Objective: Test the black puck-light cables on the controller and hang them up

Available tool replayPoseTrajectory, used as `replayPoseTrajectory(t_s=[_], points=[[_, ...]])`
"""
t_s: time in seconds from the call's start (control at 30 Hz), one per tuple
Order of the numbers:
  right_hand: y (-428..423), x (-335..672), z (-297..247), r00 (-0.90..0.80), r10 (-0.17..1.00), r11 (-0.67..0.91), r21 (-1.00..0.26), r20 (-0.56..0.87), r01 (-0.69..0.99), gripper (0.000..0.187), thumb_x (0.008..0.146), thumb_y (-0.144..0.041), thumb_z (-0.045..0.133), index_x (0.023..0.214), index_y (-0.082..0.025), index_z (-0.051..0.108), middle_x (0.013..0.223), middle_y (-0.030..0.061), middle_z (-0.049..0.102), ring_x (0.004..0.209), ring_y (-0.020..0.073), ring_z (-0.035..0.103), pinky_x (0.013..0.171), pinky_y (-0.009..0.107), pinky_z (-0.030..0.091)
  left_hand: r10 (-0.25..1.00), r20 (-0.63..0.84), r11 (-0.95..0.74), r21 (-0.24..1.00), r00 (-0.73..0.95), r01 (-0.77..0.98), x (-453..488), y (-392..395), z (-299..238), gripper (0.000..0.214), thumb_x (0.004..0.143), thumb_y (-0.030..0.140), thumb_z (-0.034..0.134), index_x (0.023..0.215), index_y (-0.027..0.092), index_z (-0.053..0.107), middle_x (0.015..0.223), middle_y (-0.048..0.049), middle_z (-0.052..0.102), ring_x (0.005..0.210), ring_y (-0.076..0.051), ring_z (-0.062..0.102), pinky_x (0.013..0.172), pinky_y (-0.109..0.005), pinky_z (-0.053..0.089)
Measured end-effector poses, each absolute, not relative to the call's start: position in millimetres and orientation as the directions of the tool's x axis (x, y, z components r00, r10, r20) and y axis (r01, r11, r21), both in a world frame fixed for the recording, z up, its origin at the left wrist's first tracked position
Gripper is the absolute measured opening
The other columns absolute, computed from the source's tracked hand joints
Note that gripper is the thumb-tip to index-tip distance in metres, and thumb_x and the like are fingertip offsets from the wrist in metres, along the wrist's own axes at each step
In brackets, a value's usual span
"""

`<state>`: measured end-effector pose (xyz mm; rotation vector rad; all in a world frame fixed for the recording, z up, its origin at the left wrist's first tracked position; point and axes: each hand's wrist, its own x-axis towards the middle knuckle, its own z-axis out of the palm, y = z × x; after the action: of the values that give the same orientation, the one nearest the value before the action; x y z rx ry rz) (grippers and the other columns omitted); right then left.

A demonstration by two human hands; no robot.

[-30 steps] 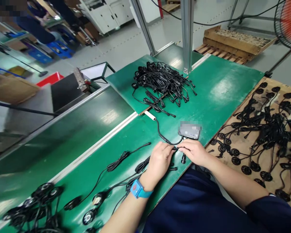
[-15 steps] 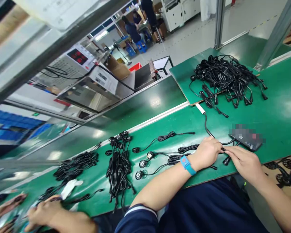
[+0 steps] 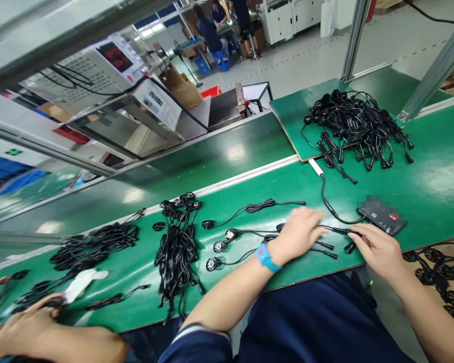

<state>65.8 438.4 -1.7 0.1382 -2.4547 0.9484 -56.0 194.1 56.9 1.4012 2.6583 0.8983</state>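
My right hand (image 3: 378, 249) pinches a black cable connector (image 3: 348, 231) near the front edge of the green bench. Its thin cable runs left toward my left hand. From the black box (image 3: 382, 218) just behind, another short plug lead (image 3: 350, 247) hangs beside my right fingers. My left hand (image 3: 297, 234), with a blue wristband (image 3: 267, 257), hovers over the coiled cables with fingers stretched out and apart from the connector. Round black fan-like ends (image 3: 212, 263) of these cables lie to its left. One coiled cable (image 3: 261, 205) lies behind it.
A big heap of black cables (image 3: 359, 121) lies on a raised green board (image 3: 287, 111) at back right. Bundled cables (image 3: 177, 257) lie left of my arm. A co-worker's hand (image 3: 26, 325) works at far left. Metal posts (image 3: 357, 38) stand behind the bench.
My left hand has let go of the connector and moved left over the cables, its fingers spreading. My right hand stays at the connector. The view has shifted slightly.
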Motion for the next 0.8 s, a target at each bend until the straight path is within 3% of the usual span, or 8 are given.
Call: replayPoseTrajectory(t_s=[0.1,0.17,0.27,0.37,0.47,0.53,0.67,0.8], points=[[436.9,68.4,3.0,-0.836,0.198,0.753,-0.626,0.512,-0.205,0.019,0.095,-0.026,0.068,0.113,-0.024,0.072,0.114,0.0071,0.074,0.075,0.0171,0.069,0.074,0.034,0.059,0.459,0.342,0.736,0.370,-0.820,0.567,-80.5,98.1,69.9,0.042,0.102,0.049,0.053,0.128,0.018,0.064,0.120,-0.0150,0.072,0.114,-0.029,0.063,0.101,-0.044,0.049],[433.4,62.3,11.1,-0.816,0.208,0.771,-0.604,0.540,-0.203,0.018,0.096,-0.026,0.066,0.113,-0.024,0.072,0.113,0.0071,0.074,0.079,0.0178,0.070,0.076,0.035,0.058,0.250,0.341,0.908,0.241,-0.906,0.342,-99.5,27.2,72.3,0.053,0.099,0.057,0.050,0.126,0.013,0.065,0.119,-0.0207,0.070,0.115,-0.036,0.062,0.103,-0.052,0.048],[418.5,34.1,27.0,-0.864,0.076,0.797,-0.552,0.497,-0.247,0.018,0.099,-0.031,0.061,0.111,-0.024,0.073,0.114,0.0068,0.074,0.099,0.0220,0.072,0.090,0.036,0.058,0.028,0.255,0.987,0.143,-0.967,0.066,-115.7,-58.3,69.1,0.068,0.095,0.063,0.043,0.124,0.004,0.063,0.118,-0.0278,0.067,0.120,-0.042,0.060,0.105,-0.056,0.046],[389.4,-13.0,40.9,-0.957,-0.110,0.830,-0.504,0.269,-0.237,0.026,0.099,-0.033,0.059,0.119,-0.022,0.071,0.124,0.0090,0.070,0.102,0.0241,0.071,0.089,0.037,0.058,-0.124,0.046,0.959,0.262,-0.991,-0.107,-113.3,-100.0,61.7,0.068,0.085,0.067,0.050,0.111,0.007,0.067,0.097,-0.0223,0.071,0.105,-0.041,0.067,0.097,-0.053,0.051],[355.2,-61.7,48.6,-0.978,-0.207,0.897,-0.398,0.001,-0.190,0.028,0.095,-0.031,0.065,0.121,-0.020,0.070,0.121,0.0126,0.068,0.094,0.0254,0.071,0.082,0.037,0.057,-0.168,-0.114,0.890,0.410,-0.979,-0.200,-106.1,-107.6,52.1,0.057,0.075,0.069,0.060,0.091,0.016,0.068,0.073,-0.0100,0.068,0.079,-0.034,0.069,0.080,-0.045,0.054],[340.0,-86.1,50.2,-0.969,-0.231,0.923,-0.334,-0.086,-0.190,0.019,0.094,-0.028,0.066,0.109,-0.019,0.073,0.110,0.0123,0.069,0.089,0.0247,0.071,0.080,0.035,0.055,-0.161,-0.121,0.853,0.482,-0.980,-0.199,-104.1,-104.6,46.3,0.056,0.072,0.070,0.062,0.090,0.017,0.067,0.072,-0.0075,0.069,0.076,-0.030,0.069,0.075,-0.041,0.054],[344.8,-107.0,54.0,-0.971,-0.212,0.953,-0.245,-0.109,-0.180,0.014,0.095,-0.020,0.059,0.094,-0.016,0.072,0.099,0.0124,0.068,0.086,0.0239,0.069,0.077,0.033,0.052,-0.125,-0.116,0.748,0.641,-0.985,-0.171,-106.0,-92.7,36.7,0.065,0.070,0.070,0.065,0.103,0.014,0.065,0.088,-0.0097,0.073,0.083,-0.025,0.069,0.078,-0.036,0.054],[378.9,-92.5,62.3,-0.992,-0.107,0.981,-0.169,-0.063,-0.095,0.023,0.099,-0.021,0.049,0.108,-0.014,0.069,0.113,0.0154,0.067,0.096,0.0261,0.068,0.081,0.036,0.053,-0.060,-0.092,0.676,0.729,-0.994,-0.108,-112.4,-74.4,30.1,0.064,0.066,0.067,0.071,0.103,0.015,0.065,0.091,-0.0072,0.071,0.083,-0.021,0.065,0.079,-0.033,0.053]])
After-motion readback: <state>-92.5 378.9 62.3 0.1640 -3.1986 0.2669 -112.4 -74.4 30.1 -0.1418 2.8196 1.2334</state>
